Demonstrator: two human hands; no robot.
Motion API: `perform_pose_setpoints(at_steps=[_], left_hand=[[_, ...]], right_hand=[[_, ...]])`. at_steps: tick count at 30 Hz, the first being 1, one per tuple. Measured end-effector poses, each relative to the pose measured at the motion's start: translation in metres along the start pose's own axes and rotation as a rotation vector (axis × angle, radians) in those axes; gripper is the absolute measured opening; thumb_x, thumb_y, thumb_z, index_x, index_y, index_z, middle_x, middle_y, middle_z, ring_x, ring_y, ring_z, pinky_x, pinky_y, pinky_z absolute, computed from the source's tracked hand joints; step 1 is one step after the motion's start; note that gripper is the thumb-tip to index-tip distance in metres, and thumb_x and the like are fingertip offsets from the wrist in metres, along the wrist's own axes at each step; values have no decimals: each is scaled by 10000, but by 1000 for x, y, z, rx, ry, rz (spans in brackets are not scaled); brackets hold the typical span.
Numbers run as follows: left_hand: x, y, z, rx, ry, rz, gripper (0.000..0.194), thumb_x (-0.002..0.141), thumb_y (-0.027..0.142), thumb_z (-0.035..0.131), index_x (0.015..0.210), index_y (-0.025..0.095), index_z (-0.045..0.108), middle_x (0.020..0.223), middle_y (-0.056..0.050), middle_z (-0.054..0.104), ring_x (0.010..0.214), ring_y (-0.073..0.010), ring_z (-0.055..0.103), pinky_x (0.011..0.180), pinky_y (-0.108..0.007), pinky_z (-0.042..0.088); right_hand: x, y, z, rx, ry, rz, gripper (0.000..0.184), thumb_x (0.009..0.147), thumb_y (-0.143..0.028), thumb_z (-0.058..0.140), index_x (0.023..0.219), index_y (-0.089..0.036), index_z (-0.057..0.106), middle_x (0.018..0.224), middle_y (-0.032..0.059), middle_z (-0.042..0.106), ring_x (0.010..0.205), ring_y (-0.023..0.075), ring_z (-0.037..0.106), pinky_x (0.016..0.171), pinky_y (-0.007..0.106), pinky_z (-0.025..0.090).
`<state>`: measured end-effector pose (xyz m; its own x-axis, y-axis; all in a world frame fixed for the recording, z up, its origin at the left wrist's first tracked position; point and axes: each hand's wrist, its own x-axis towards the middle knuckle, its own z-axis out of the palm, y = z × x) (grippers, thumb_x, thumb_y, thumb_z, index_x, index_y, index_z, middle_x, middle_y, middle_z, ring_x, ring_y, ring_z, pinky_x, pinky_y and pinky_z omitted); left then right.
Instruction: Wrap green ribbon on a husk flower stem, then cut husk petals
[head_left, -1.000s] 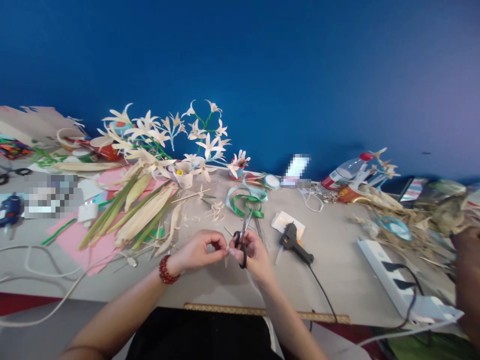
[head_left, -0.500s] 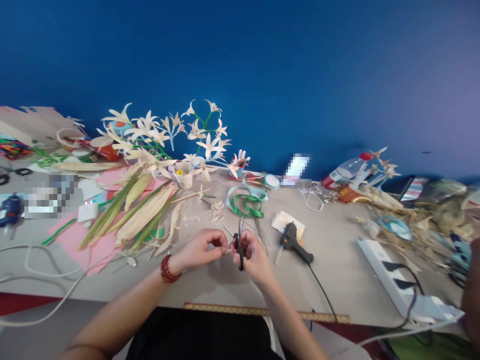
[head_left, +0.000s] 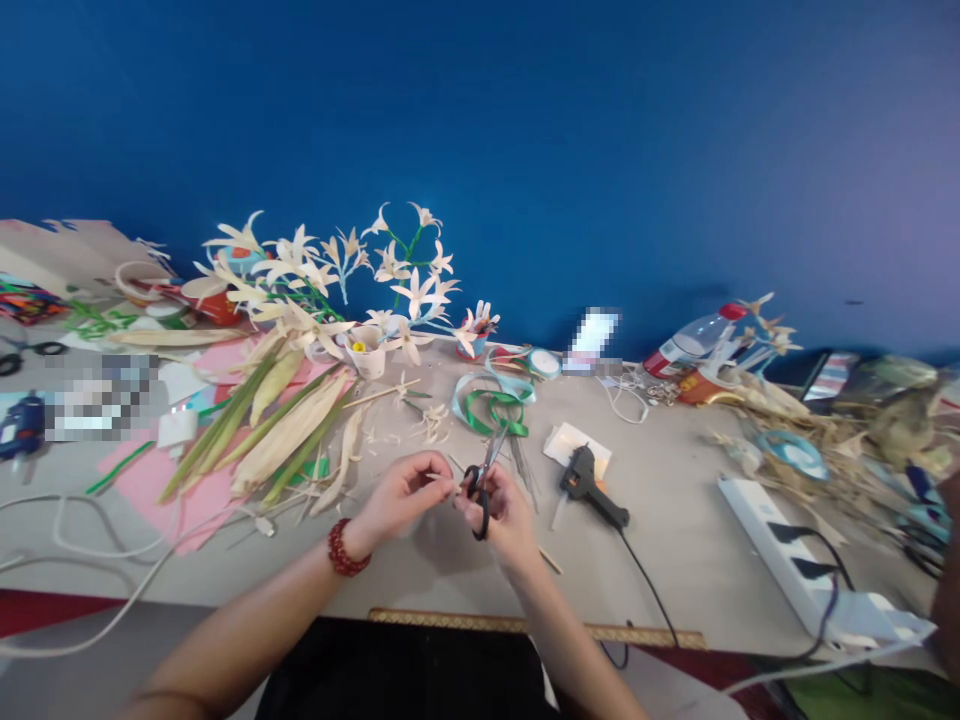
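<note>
My right hand (head_left: 504,512) is closed around black-handled scissors (head_left: 486,482), whose blades point up and away over the table. My left hand (head_left: 416,495), with a red bead bracelet (head_left: 346,548) on its wrist, pinches a small pale piece at the fingertips; it is too small to name. Both hands' fingertips nearly meet in front of my body. Just beyond them lies a loose coil of green ribbon (head_left: 496,412). A black hot glue gun (head_left: 592,488) rests to the right of my right hand.
Corn husks (head_left: 289,430) lie on pink paper at the left. White husk flowers (head_left: 300,260) stand behind in cups. A white power strip (head_left: 780,560), a plastic bottle (head_left: 694,340) and dried husks are at the right. A gold-patterned ruler-like strip (head_left: 465,621) runs along the front edge.
The scissors have tilted, their blades now leaning to the right. A thin pale stick shows beside my right wrist. My left hand has shifted slightly, still pinching.
</note>
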<state>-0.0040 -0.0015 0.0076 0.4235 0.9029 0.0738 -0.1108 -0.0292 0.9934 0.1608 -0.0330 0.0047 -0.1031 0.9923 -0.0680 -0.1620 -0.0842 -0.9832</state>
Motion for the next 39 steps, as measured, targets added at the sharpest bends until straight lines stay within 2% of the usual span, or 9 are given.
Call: perform_pose_setpoints(at_steps=[5,8,26,39], left_hand=[[2,7,-5,-107,36,15,157,841,293,618,783,155,571,805,-26,576,706,-129,540,684,-263,436],[2,10,-5,-112,44,33,175,847,295,612,755,152,571,828,-36,589,721,-134,559,702,-268,443],[2,12,-5,-150,46,20,157,836,277,629,770,146,571,839,-31,586,711,-137,590,705,-278,464],[1,5,-10,-227,16,-15,140,835,262,642,804,151,562,884,-30,585,732,-134,606,723,-283,482]], right_hand=[[-14,3,-16,-35,-273,152,412,722,-511,734,802,-208,467,688,-33,529,587,112,463,551,230,344],[-20,7,-22,-43,-341,195,459,724,-572,711,822,-194,469,674,-27,531,590,114,473,553,229,335],[-21,23,-23,34,-292,234,473,687,-533,768,767,-193,448,610,-57,522,474,64,458,483,197,331],[-19,20,-27,-16,-310,238,477,674,-549,764,730,-193,451,527,-69,522,419,57,423,429,179,302]])
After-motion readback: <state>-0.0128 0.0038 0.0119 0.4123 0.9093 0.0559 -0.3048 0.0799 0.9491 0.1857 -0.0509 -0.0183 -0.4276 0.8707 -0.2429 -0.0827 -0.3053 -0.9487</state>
